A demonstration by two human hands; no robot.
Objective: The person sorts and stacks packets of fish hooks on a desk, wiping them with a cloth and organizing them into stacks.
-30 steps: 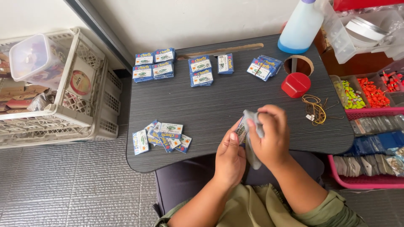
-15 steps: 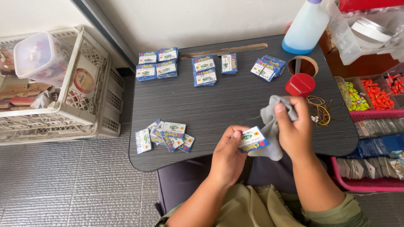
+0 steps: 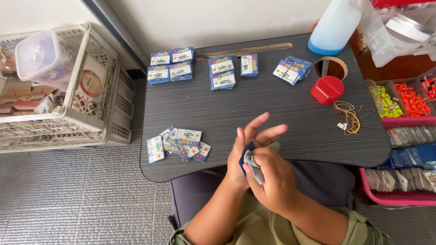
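Hands meet over the near edge of the dark striped lap table (image 3: 281,104): the left hand (image 3: 247,152) has its fingers spread open with a small blue flat packet (image 3: 249,148) against its palm, and the right hand (image 3: 270,179) is curled around a crumpled grey cloth (image 3: 253,165) pressed on that packet. A loose heap of blue-and-white packets (image 3: 178,141) lies left of them; neat blue stacks (image 3: 200,68) line the far edge beside a red plastic box (image 3: 327,89).

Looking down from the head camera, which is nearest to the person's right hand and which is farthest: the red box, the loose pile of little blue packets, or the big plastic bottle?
From the right hand:
1. Loose pile of blue packets, to its left near the table's front edge.
2. Red box, ahead and to the right; too close to the pile's distance to rank surely.
3. Plastic bottle, at the far right corner, clearly farthest.
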